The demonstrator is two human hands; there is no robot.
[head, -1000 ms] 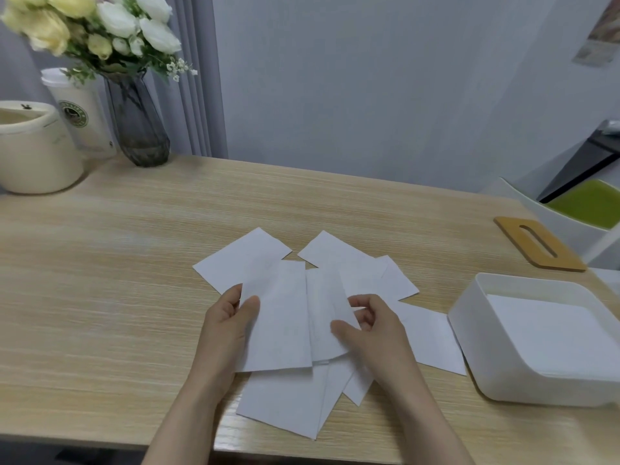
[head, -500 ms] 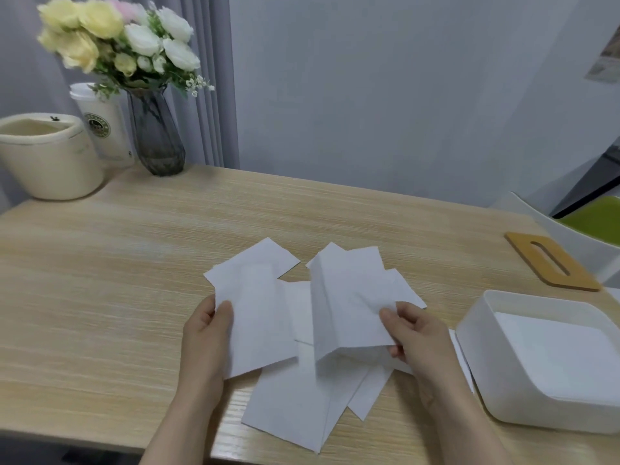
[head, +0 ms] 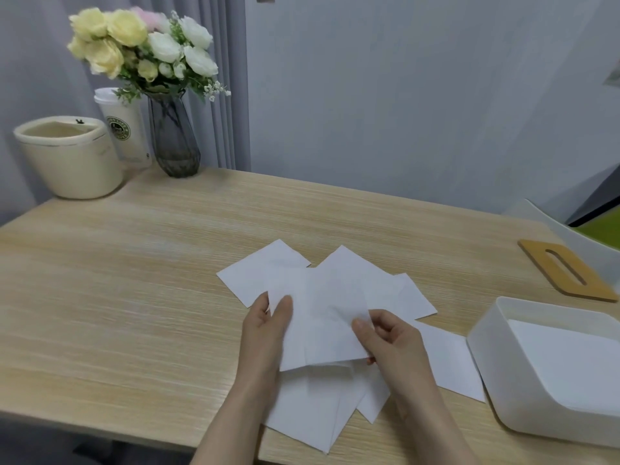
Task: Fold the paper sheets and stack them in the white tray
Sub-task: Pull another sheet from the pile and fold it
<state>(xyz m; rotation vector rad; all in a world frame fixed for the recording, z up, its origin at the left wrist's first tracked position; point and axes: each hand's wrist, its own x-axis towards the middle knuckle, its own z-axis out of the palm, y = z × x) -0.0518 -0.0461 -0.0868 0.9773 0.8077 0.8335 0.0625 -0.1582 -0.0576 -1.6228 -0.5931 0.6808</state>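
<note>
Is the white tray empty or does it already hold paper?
Not empty: white paper already lies flat inside the white tray.

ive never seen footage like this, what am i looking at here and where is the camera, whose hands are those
There is no machine here: a person wears a camera on the head, looking down at their own hands. The left hand and right hand hold one paper sheet by its two sides, partly folded, above loose sheets spread on the wooden table. On the right stands the white tray, with white paper already inside. At the back left are a vase of flowers, a cup and a cream container.
</note>
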